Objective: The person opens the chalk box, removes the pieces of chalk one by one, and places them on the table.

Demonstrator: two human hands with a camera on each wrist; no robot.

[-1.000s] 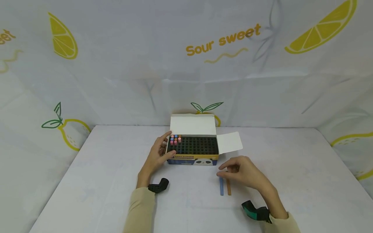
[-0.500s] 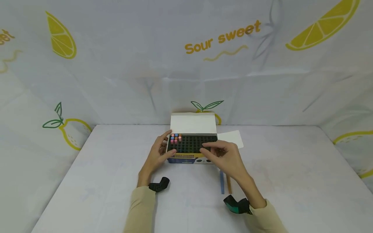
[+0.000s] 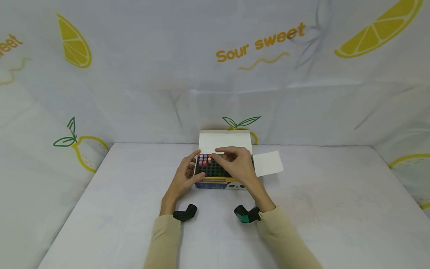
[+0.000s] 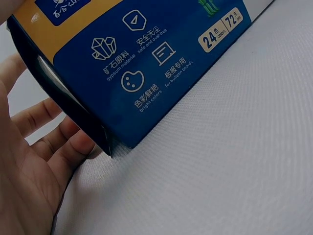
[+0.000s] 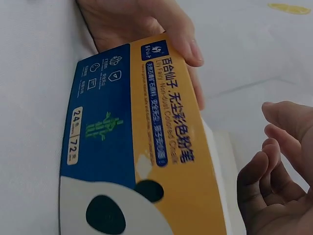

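In the head view a cardboard box of coloured chalk [image 3: 211, 185] stands with its lid open; a black holed insert [image 3: 211, 172] fills it. Several pink, blue and orange chalk sticks [image 3: 205, 163] stand upright in its left back corner. My left hand [image 3: 183, 176] grips the box's left end, thumb over the front edge and fingers along the side. My right hand [image 3: 238, 164] hovers above the insert, its thumb and index fingertips close together just right of the standing chalk. Whether a chalk stick is between them cannot be told; the right wrist view shows none.
The white back flap [image 3: 225, 141] stands up behind the box, and a side flap [image 3: 267, 163] sticks out to the right. A white cloth [image 3: 319, 209] covers the table, with a lemon-printed backdrop [image 3: 161, 74] behind it.
My right hand has moved left and away from me, from beside two chalk sticks on the table to above the box. The right arm now hides those sticks. My left hand keeps its grip.
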